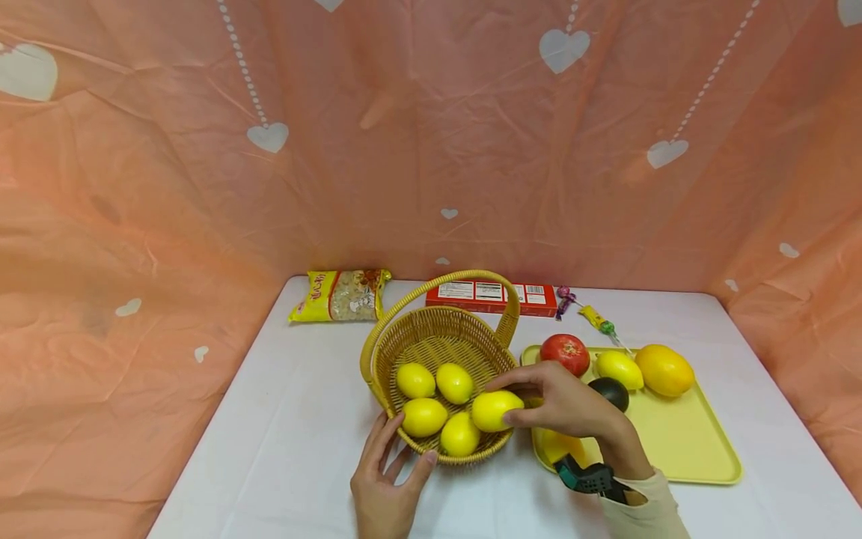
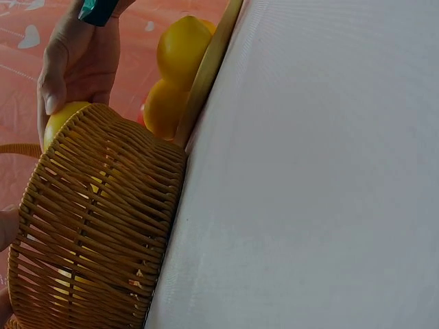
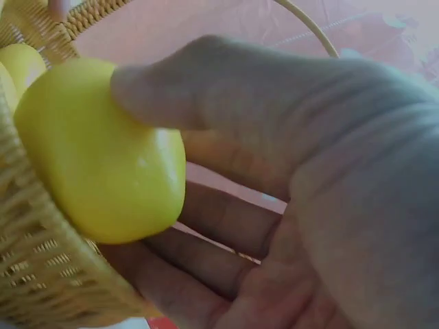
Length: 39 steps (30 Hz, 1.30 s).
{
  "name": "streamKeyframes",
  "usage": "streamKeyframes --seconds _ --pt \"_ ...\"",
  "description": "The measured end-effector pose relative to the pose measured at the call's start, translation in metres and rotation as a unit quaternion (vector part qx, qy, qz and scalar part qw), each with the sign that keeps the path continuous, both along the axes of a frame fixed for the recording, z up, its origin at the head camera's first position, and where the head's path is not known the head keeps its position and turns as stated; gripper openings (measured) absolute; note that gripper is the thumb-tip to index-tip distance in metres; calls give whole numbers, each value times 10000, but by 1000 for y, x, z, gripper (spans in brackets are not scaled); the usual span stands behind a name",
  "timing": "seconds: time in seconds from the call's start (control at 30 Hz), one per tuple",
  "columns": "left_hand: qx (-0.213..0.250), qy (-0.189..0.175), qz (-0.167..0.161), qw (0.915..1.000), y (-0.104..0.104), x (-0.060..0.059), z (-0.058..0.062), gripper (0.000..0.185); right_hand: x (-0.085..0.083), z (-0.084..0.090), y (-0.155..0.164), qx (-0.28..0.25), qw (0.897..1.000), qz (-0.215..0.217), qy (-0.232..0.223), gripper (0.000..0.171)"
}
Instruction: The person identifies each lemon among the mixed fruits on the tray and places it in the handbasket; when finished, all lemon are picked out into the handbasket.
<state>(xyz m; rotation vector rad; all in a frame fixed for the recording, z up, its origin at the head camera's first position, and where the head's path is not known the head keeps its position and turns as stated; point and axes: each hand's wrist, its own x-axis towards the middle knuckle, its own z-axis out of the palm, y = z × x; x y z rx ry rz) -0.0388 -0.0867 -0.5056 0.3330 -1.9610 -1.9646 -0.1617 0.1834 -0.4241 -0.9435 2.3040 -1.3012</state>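
A woven wicker basket with an arched handle stands in the middle of the table. Several lemons lie inside it. My left hand holds the basket at its near left rim, with the index fingertip and thumb against the weave. Between the thumb and fingers of my right hand is one more lemon, pinched at the basket's right rim. In the left wrist view, the basket's wall hides most of what is inside.
Right of the basket, a yellow tray bears a red round fruit, a dark fruit, a lemon and a larger orange-yellow fruit. Behind are a yellow food packet, a red box and wrapped lollipops.
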Motion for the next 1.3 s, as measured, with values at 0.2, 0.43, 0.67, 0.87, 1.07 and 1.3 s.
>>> streamKeyframes --seconds 0.2,0.43,0.67,0.87,1.07,1.3 --pt "-62 87 53 9999 0 0 1 64 2 -2 -16 121 9998 121 -57 39" --pt "-105 152 55 9998 0 1 2 63 8 -8 -42 86 9988 398 -279 36" --pt "-80 84 67 9999 -1 0 1 64 12 -10 -61 76 9994 329 125 38" --pt "-73 85 39 9999 -1 -1 0 65 8 -7 -48 -653 9971 351 -192 41" --pt "-2 -6 21 10000 -1 -1 0 64 1 -9 -10 -1401 9896 178 -265 40" --pt "9 -8 -13 10000 -1 0 -2 65 3 -14 42 -1932 9802 -316 -301 41"
